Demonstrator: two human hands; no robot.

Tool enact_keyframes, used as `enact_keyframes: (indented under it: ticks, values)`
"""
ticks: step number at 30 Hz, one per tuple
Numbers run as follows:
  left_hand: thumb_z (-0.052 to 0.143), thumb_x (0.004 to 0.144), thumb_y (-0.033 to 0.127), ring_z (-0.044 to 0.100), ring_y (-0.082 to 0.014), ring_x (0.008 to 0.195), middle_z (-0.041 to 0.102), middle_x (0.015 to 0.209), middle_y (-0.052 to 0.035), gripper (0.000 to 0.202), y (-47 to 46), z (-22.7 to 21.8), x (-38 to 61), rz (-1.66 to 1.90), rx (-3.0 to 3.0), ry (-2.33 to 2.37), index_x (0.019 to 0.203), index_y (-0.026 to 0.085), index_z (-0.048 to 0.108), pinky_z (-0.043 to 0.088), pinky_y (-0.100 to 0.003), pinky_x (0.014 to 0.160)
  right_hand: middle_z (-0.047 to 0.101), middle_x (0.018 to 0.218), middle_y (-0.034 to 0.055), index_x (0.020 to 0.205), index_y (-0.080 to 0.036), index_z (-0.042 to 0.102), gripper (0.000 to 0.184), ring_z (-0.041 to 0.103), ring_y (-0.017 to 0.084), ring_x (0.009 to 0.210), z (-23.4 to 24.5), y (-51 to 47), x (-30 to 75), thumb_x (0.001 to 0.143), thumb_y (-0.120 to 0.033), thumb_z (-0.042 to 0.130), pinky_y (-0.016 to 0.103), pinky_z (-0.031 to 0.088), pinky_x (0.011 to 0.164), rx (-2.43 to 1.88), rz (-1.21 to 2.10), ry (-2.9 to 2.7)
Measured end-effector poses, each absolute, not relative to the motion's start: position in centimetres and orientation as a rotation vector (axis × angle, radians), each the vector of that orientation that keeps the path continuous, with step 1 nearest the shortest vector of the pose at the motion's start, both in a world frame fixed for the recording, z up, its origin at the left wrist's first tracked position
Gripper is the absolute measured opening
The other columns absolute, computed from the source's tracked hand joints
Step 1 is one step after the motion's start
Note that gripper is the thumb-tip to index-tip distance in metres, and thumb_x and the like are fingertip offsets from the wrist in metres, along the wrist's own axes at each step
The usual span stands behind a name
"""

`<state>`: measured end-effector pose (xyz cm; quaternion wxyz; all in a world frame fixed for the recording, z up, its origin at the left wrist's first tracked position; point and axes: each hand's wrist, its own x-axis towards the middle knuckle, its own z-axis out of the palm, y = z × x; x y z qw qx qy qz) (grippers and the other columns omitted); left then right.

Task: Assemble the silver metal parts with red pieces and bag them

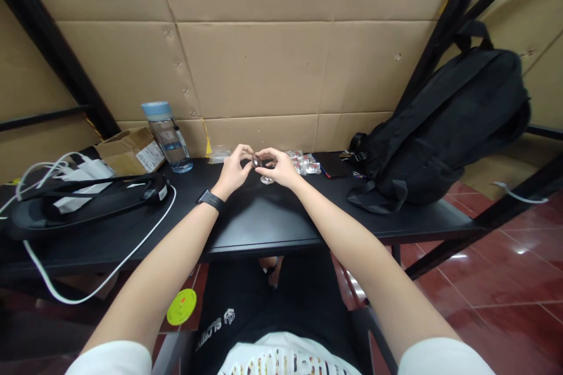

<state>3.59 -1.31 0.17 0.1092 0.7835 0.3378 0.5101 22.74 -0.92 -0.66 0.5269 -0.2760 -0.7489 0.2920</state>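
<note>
My left hand (235,169) and my right hand (280,167) meet above the black desk (264,217), fingertips close together. Between them is a small dark brown, roundish, shiny object (257,161), pinched by the fingers of both hands; its kind is too small to make out. Just below my right fingers, a small clear round piece (266,180) sits at the desk surface. Right of my right hand lie several small clear plastic packets (307,163) with reddish bits inside. A clear plastic bag (219,155) lies behind my left hand.
A water bottle (169,137) with a blue lid, an opened cardboard box (132,151) and a black case-like object (88,202) with white cables stand left. A black backpack (448,123) leans at the right, beside a dark flat item (332,164). A cardboard wall (250,70) closes the back.
</note>
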Motion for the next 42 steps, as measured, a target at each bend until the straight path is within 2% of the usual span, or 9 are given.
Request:
enact_keyframes:
  ticks: [4, 12, 24, 27, 30, 32, 35, 38, 42]
  values:
    - [0.065, 0.087, 0.018, 0.073, -0.0175, 0.095, 0.070, 0.096, -0.0009, 0.023, -1.3, 0.3, 3.6, 1.554, 2.259, 0.943, 0.104, 0.025, 0.052, 0.052, -0.033, 0.092, 0.076, 0.115, 0.0076, 0.109, -0.023, 0.066, 0.041, 0.071, 0.023, 0.112, -0.6, -0.8, 22.7, 0.072, -0.029, 0.083, 0.037, 0.055, 0.091, -0.616, 0.782, -1.730]
    - [0.063, 0.087, 0.020, 0.072, -0.0196, 0.098, 0.070, 0.093, -0.0026, 0.022, -1.7, 0.6, 4.3, 1.537, 2.122, 1.002, 0.102, 0.024, 0.047, 0.052, -0.037, 0.098, 0.073, 0.123, 0.0093, 0.110, -0.023, 0.064, 0.047, 0.069, 0.023, 0.117, -0.4, -1.3, 22.6, 0.070, -0.034, 0.085, 0.037, 0.057, 0.097, -0.588, 0.921, -1.682]
    - [0.060, 0.087, 0.016, 0.064, -0.0245, 0.108, 0.069, 0.103, -0.0040, 0.018, -2.9, 1.0, 4.4, 1.393, 2.446, 1.341, 0.098, 0.025, 0.048, 0.041, -0.041, 0.098, 0.075, 0.111, 0.0083, 0.101, -0.021, 0.063, 0.049, 0.074, 0.022, 0.100, -1.2, -0.9, 22.6, 0.066, -0.043, 0.089, 0.041, 0.058, 0.099, -0.554, 0.962, -1.629]
    - [0.062, 0.087, 0.016, 0.062, -0.0258, 0.108, 0.070, 0.103, -0.0043, 0.018, -3.2, 1.1, 4.7, 1.369, 2.489, 1.430, 0.098, 0.024, 0.049, 0.037, -0.041, 0.098, 0.076, 0.104, 0.0075, 0.095, -0.020, 0.063, 0.044, 0.075, 0.021, 0.094, -1.3, -0.6, 22.4, 0.072, -0.049, 0.086, 0.036, 0.060, 0.092, -0.637, 0.984, -1.611]
    - [0.065, 0.089, 0.021, 0.061, -0.0270, 0.109, 0.072, 0.101, -0.0041, 0.018, -3.3, 1.1, 4.9, 1.399, 2.482, 1.464, 0.098, 0.024, 0.050, 0.035, -0.042, 0.097, 0.075, 0.097, 0.0080, 0.092, -0.018, 0.064, 0.042, 0.075, 0.019, 0.085, -1.4, -0.3, 22.4, 0.088, -0.059, 0.067, 0.028, 0.060, 0.074, -0.776, 1.050, -1.627]
    - [0.067, 0.089, 0.025, 0.060, -0.0279, 0.110, 0.073, 0.101, -0.0042, 0.019, -3.2, 1.0, 4.9, 1.398, 2.469, 1.481, 0.098, 0.024, 0.050, 0.034, -0.042, 0.098, 0.074, 0.095, 0.0075, 0.091, -0.018, 0.064, 0.041, 0.074, 0.019, 0.084, -1.5, -0.2, 22.6, 0.093, -0.059, 0.061, 0.025, 0.058, 0.067, -0.815, 1.048, -1.683]
    - [0.070, 0.087, 0.026, 0.060, -0.0285, 0.112, 0.075, 0.100, -0.0042, 0.022, -3.2, 1.0, 4.9, 1.382, 2.466, 1.473, 0.098, 0.024, 0.051, 0.034, -0.043, 0.100, 0.071, 0.088, 0.0048, 0.089, -0.019, 0.064, 0.036, 0.070, 0.019, 0.086, -1.8, 0.1, 23.0, 0.092, -0.055, 0.062, 0.025, 0.056, 0.066, -0.815, 0.950, -1.794]
    - [0.069, 0.089, 0.026, 0.062, -0.0277, 0.112, 0.075, 0.102, -0.0046, 0.019, -3.2, 1.3, 4.8, 1.417, 2.429, 1.456, 0.100, 0.024, 0.053, 0.035, -0.044, 0.103, 0.070, 0.088, 0.0040, 0.089, -0.019, 0.066, 0.032, 0.066, 0.019, 0.084, -1.9, 0.5, 23.3, 0.095, -0.049, 0.057, 0.029, 0.055, 0.073, -0.847, 0.808, -1.869]
    - [0.059, 0.096, 0.030, 0.066, -0.0252, 0.116, 0.075, 0.111, -0.0049, 0.017, -3.0, 1.3, 4.4, 1.416, 2.325, 1.379, 0.112, 0.026, 0.055, 0.039, -0.043, 0.105, 0.070, 0.102, 0.0068, 0.081, -0.019, 0.066, 0.021, 0.063, 0.020, 0.101, -1.5, 0.6, 23.7, 0.093, -0.034, 0.058, 0.037, 0.049, 0.098, -0.881, 0.521, -1.989]
